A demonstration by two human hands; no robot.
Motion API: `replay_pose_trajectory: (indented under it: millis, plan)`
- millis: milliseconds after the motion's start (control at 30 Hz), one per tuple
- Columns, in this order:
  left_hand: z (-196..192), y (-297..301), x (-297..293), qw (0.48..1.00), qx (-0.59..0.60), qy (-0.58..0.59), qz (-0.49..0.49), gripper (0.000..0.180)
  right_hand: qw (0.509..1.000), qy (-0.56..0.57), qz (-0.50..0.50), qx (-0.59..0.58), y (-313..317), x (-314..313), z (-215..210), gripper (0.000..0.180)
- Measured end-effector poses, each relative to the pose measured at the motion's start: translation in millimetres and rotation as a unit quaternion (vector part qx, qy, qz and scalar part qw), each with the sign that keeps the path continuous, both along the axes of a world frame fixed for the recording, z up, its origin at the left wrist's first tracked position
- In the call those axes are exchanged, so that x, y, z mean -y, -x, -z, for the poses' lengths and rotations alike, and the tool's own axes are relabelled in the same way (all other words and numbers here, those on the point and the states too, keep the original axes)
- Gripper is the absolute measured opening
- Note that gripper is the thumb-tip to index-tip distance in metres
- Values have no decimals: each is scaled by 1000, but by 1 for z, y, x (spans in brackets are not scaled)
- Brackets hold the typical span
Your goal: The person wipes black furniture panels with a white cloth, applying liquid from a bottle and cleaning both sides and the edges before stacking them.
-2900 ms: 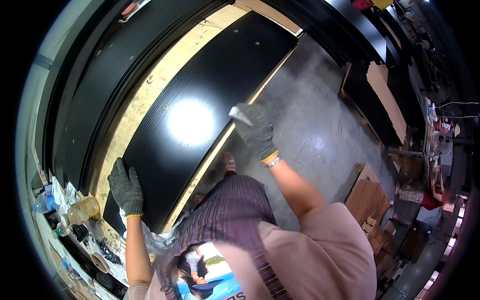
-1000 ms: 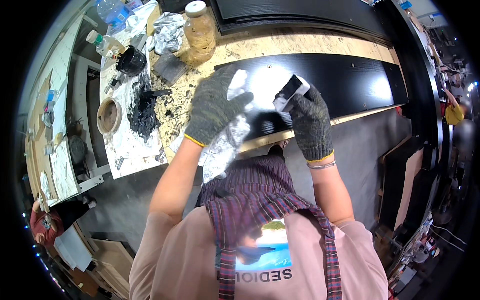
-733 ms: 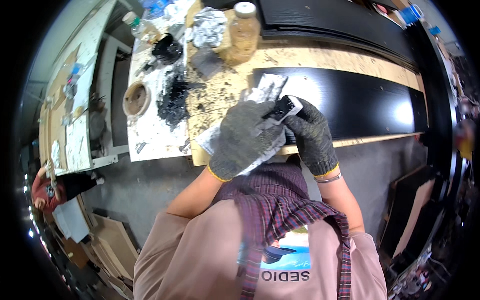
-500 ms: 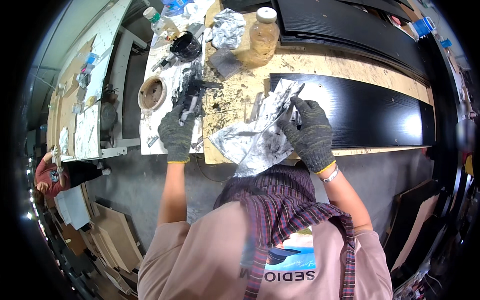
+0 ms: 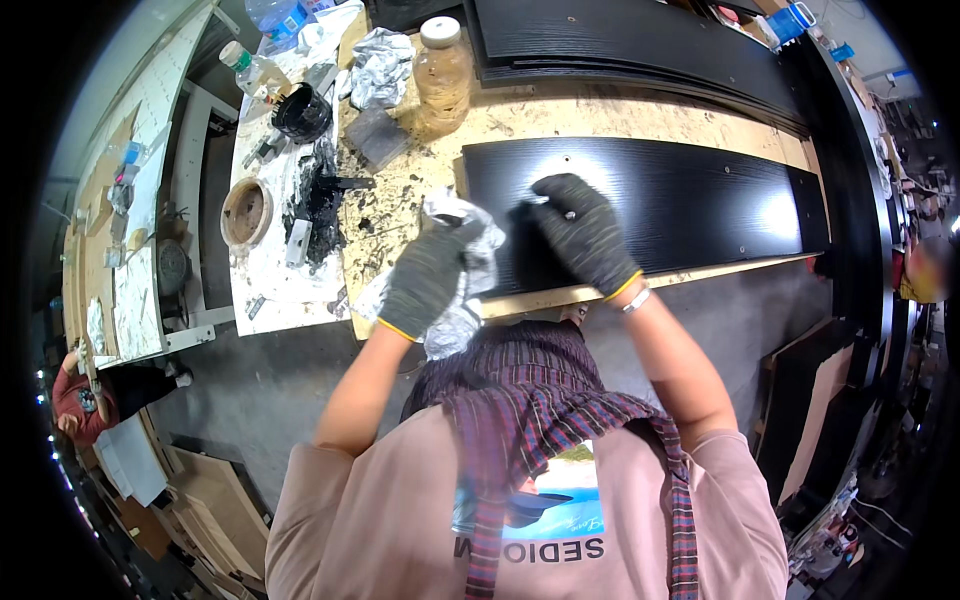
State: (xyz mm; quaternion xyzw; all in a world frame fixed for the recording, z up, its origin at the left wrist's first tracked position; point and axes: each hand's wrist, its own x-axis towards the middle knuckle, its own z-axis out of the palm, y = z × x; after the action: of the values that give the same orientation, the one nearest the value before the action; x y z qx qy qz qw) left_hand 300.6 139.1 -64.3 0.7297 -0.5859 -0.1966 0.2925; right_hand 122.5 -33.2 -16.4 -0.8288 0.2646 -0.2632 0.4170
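Note:
A crumpled white rag (image 5: 480, 262) with grey stains is bunched in my left hand (image 5: 428, 282), which wears a dark knitted glove with a yellow cuff. My right hand (image 5: 585, 232), gloved alike, is over the left part of a glossy black board (image 5: 680, 205). Its fingers are curled together; a small pale spot shows at them, but what they hold, if anything, is unclear. To the left, a small pale flat piece (image 5: 298, 243) lies beside a thick black smear (image 5: 318, 205) on a white sheet. A dark, thin blade-like strip (image 5: 352, 183) reaches out from the smear.
Behind the smear stand a black cup (image 5: 302, 113), a round tub (image 5: 246, 212) and a clear bottle (image 5: 253, 72). A white-lidded jar (image 5: 443, 85), a grey pad (image 5: 377, 138) and crumpled cloth (image 5: 381, 68) are nearby. More black boards (image 5: 640, 50) are stacked behind. Another person (image 5: 82, 405) stands far left.
The rag has passed from my right hand to my left. My left hand has left the pale piece by the smear and moved right. My right hand now hovers at or over the board.

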Motion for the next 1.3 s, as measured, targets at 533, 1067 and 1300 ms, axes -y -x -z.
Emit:
replay_pose_trajectory:
  millis: [533, 1067, 1300]
  plan:
    - [-8, 106, 87, 983, 149, 94, 45, 41, 928, 322, 28, -185, 68, 154, 33, 33]
    - [-7, 131, -63, 832, 318, -20, -454, 36, 927, 308, -3, -214, 73, 171, 53, 49]
    - [6, 211, 59, 884, 336, -186, -266, 54, 930, 311, -21, -196, 75, 171, 52, 50]
